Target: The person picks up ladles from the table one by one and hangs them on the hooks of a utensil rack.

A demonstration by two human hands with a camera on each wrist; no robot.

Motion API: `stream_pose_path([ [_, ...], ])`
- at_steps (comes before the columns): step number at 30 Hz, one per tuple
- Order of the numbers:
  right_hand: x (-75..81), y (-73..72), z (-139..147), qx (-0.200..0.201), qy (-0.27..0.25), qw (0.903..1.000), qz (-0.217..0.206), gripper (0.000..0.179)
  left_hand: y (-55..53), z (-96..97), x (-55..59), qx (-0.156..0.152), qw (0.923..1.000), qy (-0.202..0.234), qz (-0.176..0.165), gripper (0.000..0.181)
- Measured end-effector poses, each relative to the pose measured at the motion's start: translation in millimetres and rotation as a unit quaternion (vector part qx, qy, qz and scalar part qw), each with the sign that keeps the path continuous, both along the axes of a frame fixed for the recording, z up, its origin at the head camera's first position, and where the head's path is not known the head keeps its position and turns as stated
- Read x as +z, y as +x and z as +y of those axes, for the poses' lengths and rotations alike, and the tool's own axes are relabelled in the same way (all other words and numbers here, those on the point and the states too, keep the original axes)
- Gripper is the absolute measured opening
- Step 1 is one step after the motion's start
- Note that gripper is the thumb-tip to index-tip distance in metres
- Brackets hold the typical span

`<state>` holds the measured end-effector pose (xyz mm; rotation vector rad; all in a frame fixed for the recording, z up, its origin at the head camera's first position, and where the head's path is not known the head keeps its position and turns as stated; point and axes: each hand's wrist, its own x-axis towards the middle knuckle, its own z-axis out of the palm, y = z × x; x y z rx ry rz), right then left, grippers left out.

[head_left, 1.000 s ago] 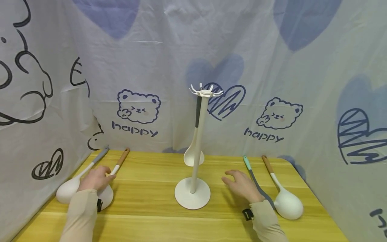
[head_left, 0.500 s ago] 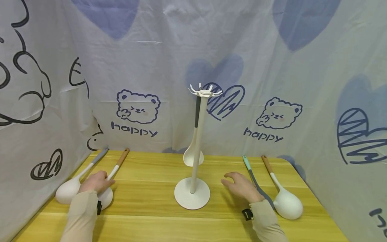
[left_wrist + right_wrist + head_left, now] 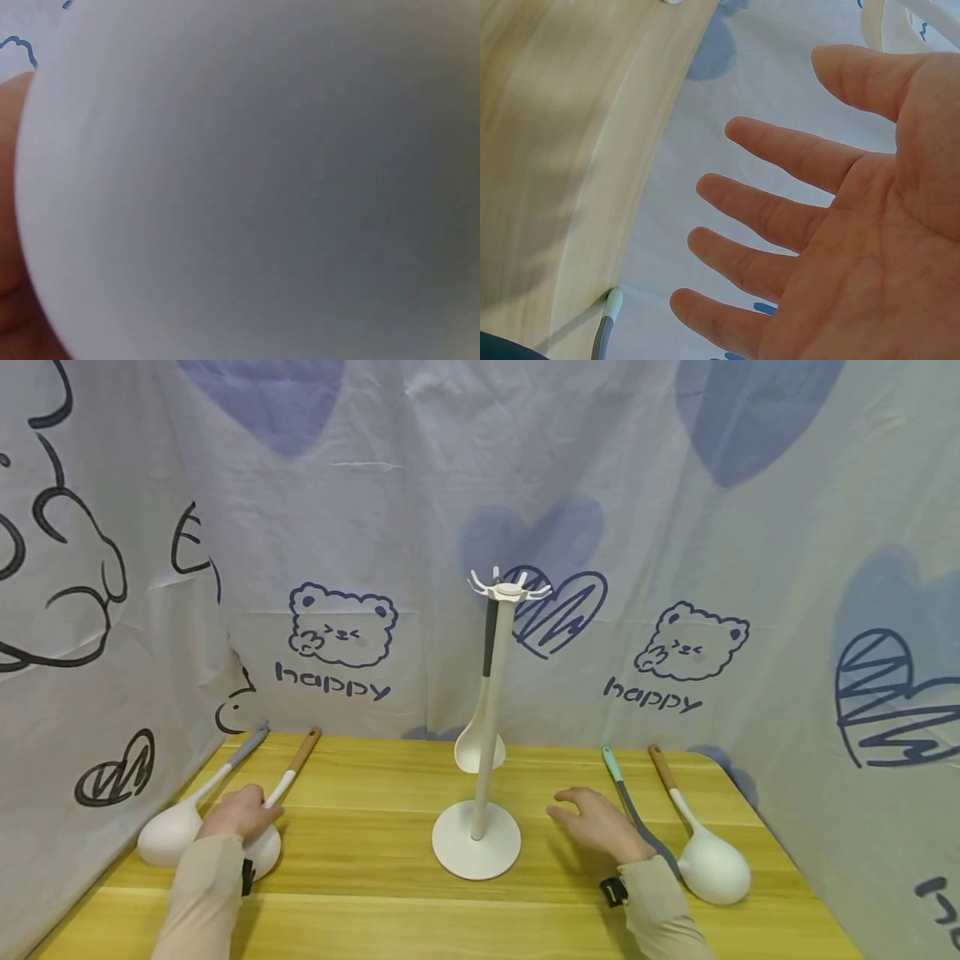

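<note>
My left hand [image 3: 238, 814] grips the white shaft of a ladle [image 3: 279, 787] with a brown handle, just above its bowl. That white bowl [image 3: 247, 180] fills nearly all of the left wrist view, with part of the hand at the left edge. Beside it lies a ladle with a grey handle [image 3: 247, 747]. My right hand [image 3: 596, 822] is held over the table, left of a dark grey utensil with a mint-tipped handle [image 3: 630, 806]; its fingers [image 3: 772, 214] are spread and nothing is in it. A white ladle with a black handle [image 3: 490, 639] hangs from the white utensil stand [image 3: 476, 860].
Another white ladle with a brown handle [image 3: 712, 864] lies at the right of the wood-grain table [image 3: 375, 910], its bowl by the dark utensil. The stand's upturned hooks [image 3: 510, 587] fan out at its top. A printed white cloth [image 3: 435, 468] encloses the back and sides.
My left hand has lowered slightly and its fingers have closed on the ladle's shaft. My right hand has barely moved.
</note>
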<state>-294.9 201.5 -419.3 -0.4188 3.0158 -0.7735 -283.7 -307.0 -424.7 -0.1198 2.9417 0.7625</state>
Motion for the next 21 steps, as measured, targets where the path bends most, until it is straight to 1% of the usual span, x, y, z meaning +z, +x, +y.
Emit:
stream_pose_path([
  [4, 0.4, 0.2, 0.0, 0.001, -0.004, 1.0, 0.002, 0.04, 0.8, -0.5, 1.3, 0.0, 1.0, -0.006, -0.001, 0.027],
  [11, -1.6, -0.9, 0.5, 0.001, 0.004, 0.9999, 0.009, 0.04, 0.7, -4.4, 5.5, 0.009, 0.9999, -0.001, -0.005, 0.028],
  [14, -1.8, -1.0, 1.0, 0.003, 0.004, 0.9999, 0.01, 0.04, 0.5, -6.3, 7.1, 0.015, 0.9999, 0.001, 0.0, 0.028],
  [21, -0.9, 0.2, 1.7, 0.004, -0.002, 1.0, 0.009, 0.041, 1.1, -7.6, 10.1, 0.034, 0.9991, 0.023, 0.016, 0.035],
])
